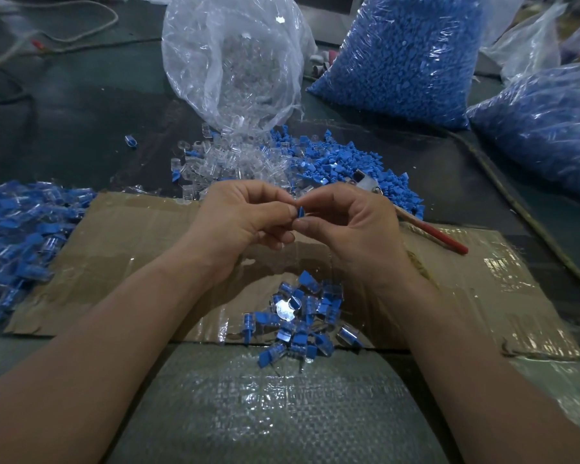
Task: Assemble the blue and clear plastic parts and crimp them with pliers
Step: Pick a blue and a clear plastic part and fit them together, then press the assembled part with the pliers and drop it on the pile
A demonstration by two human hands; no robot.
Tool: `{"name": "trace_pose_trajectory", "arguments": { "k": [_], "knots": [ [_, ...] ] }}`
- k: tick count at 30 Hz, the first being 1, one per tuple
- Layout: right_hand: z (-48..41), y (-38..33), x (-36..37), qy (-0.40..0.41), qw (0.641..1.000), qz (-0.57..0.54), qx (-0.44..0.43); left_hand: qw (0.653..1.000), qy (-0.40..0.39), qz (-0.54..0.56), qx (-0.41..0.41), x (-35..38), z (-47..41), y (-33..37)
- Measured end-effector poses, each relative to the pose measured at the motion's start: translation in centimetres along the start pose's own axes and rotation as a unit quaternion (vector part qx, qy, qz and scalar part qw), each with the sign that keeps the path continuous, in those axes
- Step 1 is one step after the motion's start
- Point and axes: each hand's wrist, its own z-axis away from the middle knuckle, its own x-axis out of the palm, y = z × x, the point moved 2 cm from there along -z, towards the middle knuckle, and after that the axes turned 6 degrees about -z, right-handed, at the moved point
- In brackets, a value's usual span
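At the far left of the tabletop point(81, 112) lies a heap of joined pieces point(21, 236), beside a cardboard sheet point(131, 236) carrying a smaller pile point(302, 316) near the person. Over the cardboard, the left hand point(245, 216) and right hand point(349, 222) meet, each grip pinched on one small blue part point(301, 212). Right of them, red-handled pliers point(429, 232) rest beside loose blue parts point(342, 159).

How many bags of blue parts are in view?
2: the back bag stands right of the clear-parts bag; the side bag lies at the far right edge. More may be hidden.
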Motion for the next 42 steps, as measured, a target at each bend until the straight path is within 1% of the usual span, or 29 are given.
{"name": "trace_pose_trajectory", "arguments": {
  "k": [6, 9, 12, 22, 33, 42],
  "knots": [
    [0.08, -0.11, 0.10, -0.006, 0.998, 0.049, -0.038, 1.000, 0.003, 0.015, -0.022, -0.13, -0.09, -0.30],
    [0.04, -0.20, -0.07, 0.013, 0.995, 0.071, -0.064, 0.998, -0.013, 0.056, -0.032, -0.09, -0.13, -0.30],
    [0.04, -0.22, -0.37, 0.020, 0.994, 0.086, -0.070, 0.996, -0.026, 0.077, -0.039, -0.01, -0.13, -0.17],
    [0.14, -0.20, -0.56, 0.012, 0.992, 0.102, -0.077, 0.997, -0.022, 0.068, -0.039, 0.05, 0.04, -0.02],
    [0.29, -0.69, -0.39, 0.003, 0.985, 0.131, -0.110, 0.997, -0.025, 0.057, -0.047, 0.16, 0.18, -0.06],
    [0.29, -0.76, -0.38, -0.009, 0.983, 0.157, -0.099, 0.998, -0.026, 0.030, -0.046, 0.19, 0.11, -0.21]
  ]
}}
